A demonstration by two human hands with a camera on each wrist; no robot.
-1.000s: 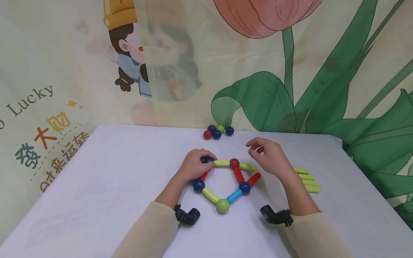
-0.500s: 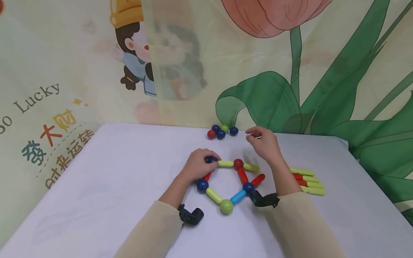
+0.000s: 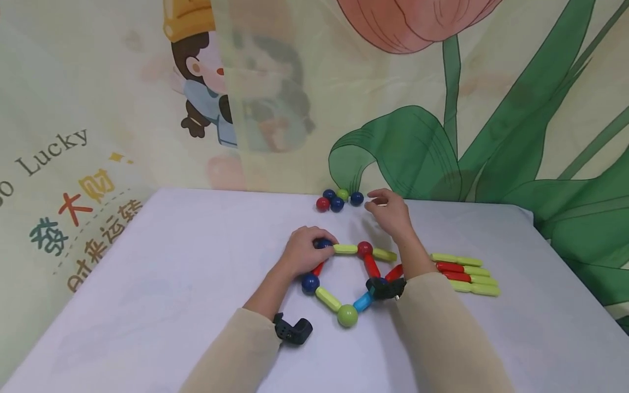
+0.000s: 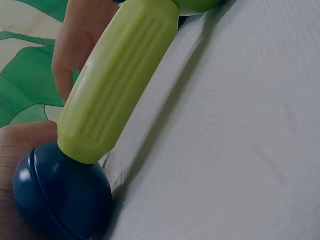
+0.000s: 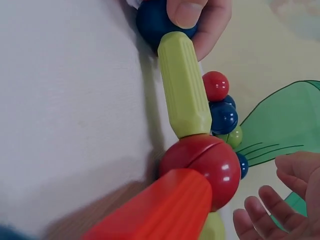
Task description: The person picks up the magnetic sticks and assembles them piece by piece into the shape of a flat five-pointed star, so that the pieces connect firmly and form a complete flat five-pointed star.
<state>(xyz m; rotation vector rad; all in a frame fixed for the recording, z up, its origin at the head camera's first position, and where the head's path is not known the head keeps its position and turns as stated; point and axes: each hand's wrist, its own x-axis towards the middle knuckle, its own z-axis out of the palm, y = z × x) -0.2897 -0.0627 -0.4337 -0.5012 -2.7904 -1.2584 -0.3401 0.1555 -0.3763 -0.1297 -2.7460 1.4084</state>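
Observation:
A ring of rods and balls lies on the white table. My left hand (image 3: 303,250) grips the dark blue ball (image 5: 150,22) at its far left corner, thumb on top. From that ball a lime rod (image 3: 346,249) runs to a red ball (image 3: 365,249), which also carries a red rod (image 3: 371,266) and a lime rod (image 3: 385,254) pointing right. A green ball (image 3: 347,315) forms the near corner. My right hand (image 3: 391,214), fingers loosely bent and holding nothing, is just right of a loose dark blue ball (image 3: 356,198), apart from it.
Beside that loose ball, at the table's far edge, are a red ball (image 3: 322,204), a green ball (image 3: 342,194) and other blue ones. Lime rods (image 3: 484,290) and red rods (image 3: 450,267) lie in rows on the right, partly behind the right forearm. A printed cloth hangs behind the table.
My right hand has moved away and to the left, from beside the ring to the loose balls. My left hand has stayed on the blue ball.

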